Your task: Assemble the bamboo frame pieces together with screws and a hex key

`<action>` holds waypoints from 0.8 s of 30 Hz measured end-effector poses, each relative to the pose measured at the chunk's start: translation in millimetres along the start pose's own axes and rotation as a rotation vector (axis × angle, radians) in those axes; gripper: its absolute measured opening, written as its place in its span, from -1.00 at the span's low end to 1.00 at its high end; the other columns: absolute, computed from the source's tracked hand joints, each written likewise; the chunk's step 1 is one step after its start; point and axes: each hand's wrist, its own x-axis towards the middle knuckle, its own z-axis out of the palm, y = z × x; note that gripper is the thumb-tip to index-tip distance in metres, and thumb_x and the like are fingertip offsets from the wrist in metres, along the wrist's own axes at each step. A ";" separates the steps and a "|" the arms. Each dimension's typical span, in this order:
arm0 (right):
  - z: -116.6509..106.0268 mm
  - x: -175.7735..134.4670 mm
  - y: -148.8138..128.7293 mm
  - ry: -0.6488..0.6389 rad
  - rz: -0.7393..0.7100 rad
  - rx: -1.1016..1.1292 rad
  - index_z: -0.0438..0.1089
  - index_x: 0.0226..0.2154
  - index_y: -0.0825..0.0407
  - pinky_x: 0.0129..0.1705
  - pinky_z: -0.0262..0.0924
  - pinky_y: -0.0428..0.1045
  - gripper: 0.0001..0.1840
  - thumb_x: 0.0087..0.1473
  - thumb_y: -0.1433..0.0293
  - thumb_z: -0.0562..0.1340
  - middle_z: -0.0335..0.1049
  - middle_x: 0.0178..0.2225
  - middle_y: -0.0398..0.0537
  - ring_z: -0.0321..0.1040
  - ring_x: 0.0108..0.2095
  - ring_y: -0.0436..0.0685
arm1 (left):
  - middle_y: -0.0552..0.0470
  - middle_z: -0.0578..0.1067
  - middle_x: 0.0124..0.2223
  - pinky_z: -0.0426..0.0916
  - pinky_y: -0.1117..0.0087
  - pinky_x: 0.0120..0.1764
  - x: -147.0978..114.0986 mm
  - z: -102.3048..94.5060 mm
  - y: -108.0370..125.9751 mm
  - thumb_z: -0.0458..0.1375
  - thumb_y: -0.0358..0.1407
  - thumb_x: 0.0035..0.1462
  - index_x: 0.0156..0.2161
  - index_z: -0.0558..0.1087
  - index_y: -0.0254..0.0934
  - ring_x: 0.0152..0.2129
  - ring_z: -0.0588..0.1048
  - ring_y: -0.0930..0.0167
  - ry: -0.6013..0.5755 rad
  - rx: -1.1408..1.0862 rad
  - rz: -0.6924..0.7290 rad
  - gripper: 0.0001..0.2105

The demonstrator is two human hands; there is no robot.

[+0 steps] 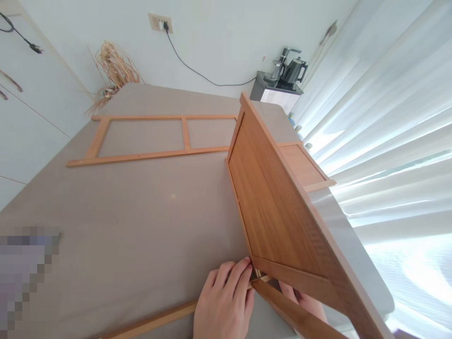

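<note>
A wooden panel (275,188) with a raised border stands on edge on the grey table, slanting from the back middle to the front right. Along the front lies a long, thin wooden rail (151,322), which meets the panel's lower corner. My left hand (224,299) is closed over the rail's end, its fingertips pressed at that joint. Beyond the panel's leg (293,308), my right hand (307,306) is curled against the wood at the same corner. The leg and panel hide most of its fingers.
A wooden frame (141,154) lies flat toward the back, its right part behind the panel. Dried stalks (115,66) rest at the table's far left corner. A kettle (295,70) stands on a small cabinet (259,87) behind. White curtains (399,141) hang along the right.
</note>
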 end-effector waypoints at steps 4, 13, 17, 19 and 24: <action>-1.8 -2.3 -8.1 0.050 -0.036 0.081 0.54 -0.19 -0.15 -0.16 0.48 0.12 -0.56 0.20 -0.10 0.18 0.58 -0.25 -0.01 0.53 -0.16 0.32 | 0.08 0.62 0.00 0.36 0.22 -0.20 -2.9 -2.3 2.6 0.09 -0.43 0.28 0.01 0.50 -0.23 -0.17 0.52 0.30 0.003 0.031 0.035 -0.74; -10.7 -2.3 -33.0 0.154 -0.064 0.508 0.15 0.23 -0.02 0.00 0.40 0.13 -0.42 0.30 0.03 0.15 0.58 -0.28 -0.04 0.54 -0.20 0.18 | 0.02 0.62 -0.06 0.41 0.19 -0.11 -9.7 -11.7 12.9 0.19 -0.35 0.29 -0.06 0.53 -0.17 -0.11 0.54 0.25 -0.071 0.103 0.065 -0.84; -21.8 -1.0 -25.7 0.111 -0.121 0.560 0.24 0.12 -0.02 -0.17 0.43 0.08 -0.47 0.29 -0.02 0.13 0.58 -0.31 -0.03 0.53 -0.30 0.15 | 0.02 0.61 -0.03 0.42 0.19 -0.13 -10.1 -15.3 18.3 0.20 -0.34 0.29 -0.12 0.54 -0.18 -0.11 0.53 0.25 -0.064 0.127 0.082 -0.90; -35.5 4.1 -16.4 0.116 -0.130 0.534 0.33 0.02 0.00 -0.29 0.41 0.05 -0.46 0.26 -0.08 0.13 0.57 -0.34 -0.02 0.50 -0.36 0.14 | 0.01 0.62 -0.05 0.42 0.19 -0.14 -10.8 -15.8 20.4 0.20 -0.32 0.29 -0.15 0.54 -0.20 -0.12 0.53 0.24 -0.053 0.144 0.085 -0.91; -88.7 30.0 24.3 0.273 -0.045 0.366 0.41 -0.07 0.06 -0.17 0.41 0.06 -0.58 0.32 0.04 0.17 0.51 -0.24 -0.05 0.47 -0.27 0.08 | 0.00 0.62 -0.07 0.41 0.18 -0.13 -13.7 -16.5 24.8 0.17 -0.30 0.31 -0.15 0.54 -0.22 -0.11 0.52 0.22 -0.045 0.165 0.098 -0.90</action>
